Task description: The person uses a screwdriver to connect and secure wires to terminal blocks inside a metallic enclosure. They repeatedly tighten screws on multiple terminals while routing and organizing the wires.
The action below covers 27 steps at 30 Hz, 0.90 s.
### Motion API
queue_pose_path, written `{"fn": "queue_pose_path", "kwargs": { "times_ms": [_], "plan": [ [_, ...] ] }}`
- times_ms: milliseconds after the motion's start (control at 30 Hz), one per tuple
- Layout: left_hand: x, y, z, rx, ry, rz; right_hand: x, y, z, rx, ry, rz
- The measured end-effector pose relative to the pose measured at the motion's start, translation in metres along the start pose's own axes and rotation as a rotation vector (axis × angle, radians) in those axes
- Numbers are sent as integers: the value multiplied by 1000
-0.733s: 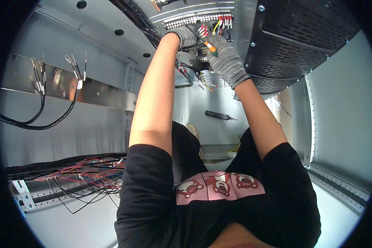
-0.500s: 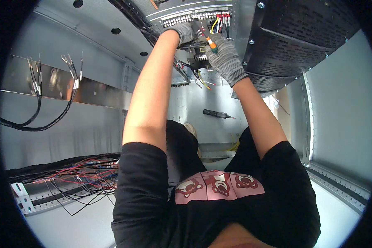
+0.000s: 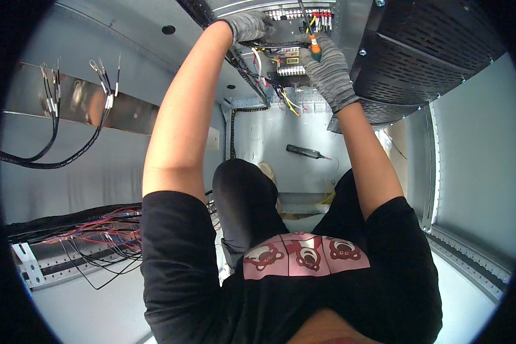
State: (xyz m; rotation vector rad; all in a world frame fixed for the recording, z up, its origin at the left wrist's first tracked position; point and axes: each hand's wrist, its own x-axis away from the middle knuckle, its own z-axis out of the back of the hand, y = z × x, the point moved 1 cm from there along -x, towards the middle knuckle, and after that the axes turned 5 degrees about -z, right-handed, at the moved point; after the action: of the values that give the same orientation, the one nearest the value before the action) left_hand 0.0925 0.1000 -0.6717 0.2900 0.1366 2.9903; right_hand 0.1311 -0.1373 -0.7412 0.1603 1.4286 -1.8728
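Observation:
My right hand (image 3: 330,74), in a grey knit glove, is closed round a screwdriver (image 3: 315,47) with an orange and green handle. Its thin shaft points up to a row of terminals with red-sleeved wires (image 3: 324,18). To the left, my gloved left hand (image 3: 247,27) has its fingers drawn together beside the white terminal strip (image 3: 284,14); what they hold, if anything, is hidden. Below the hands runs a black wire bundle (image 3: 278,45), and a second terminal block (image 3: 291,71) shows under it. Loose yellow, white and black wires (image 3: 289,102) hang down there.
A dark pen-shaped tool (image 3: 305,151) lies on the cabinet floor. Black perforated panels (image 3: 424,63) stand on the right. On the left, black cables with bare lugs (image 3: 102,109) hang before a metal bar, above a tangle of red and black wires (image 3: 100,232).
My left hand has moved up and left, away from the screwdriver. My right hand has shifted slightly right with the screwdriver, whose shaft now points more steeply upward. The view has shifted a little.

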Motion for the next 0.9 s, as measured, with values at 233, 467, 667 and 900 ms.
{"fn": "queue_pose_path", "kwargs": {
  "times_ms": [233,467,667,900],
  "plan": [
    [20,19,7,388,99,63,0,1,0,70,39,4],
    [1,2,-6,90,-14,157,1,-5,3,-60,-55,-59],
    [-35,29,-14,193,-154,176,4,-20,5,-100,-62,-118],
    [-57,-4,-61,526,-300,146,3,-13,-10,8,54,30]
  ]
}}
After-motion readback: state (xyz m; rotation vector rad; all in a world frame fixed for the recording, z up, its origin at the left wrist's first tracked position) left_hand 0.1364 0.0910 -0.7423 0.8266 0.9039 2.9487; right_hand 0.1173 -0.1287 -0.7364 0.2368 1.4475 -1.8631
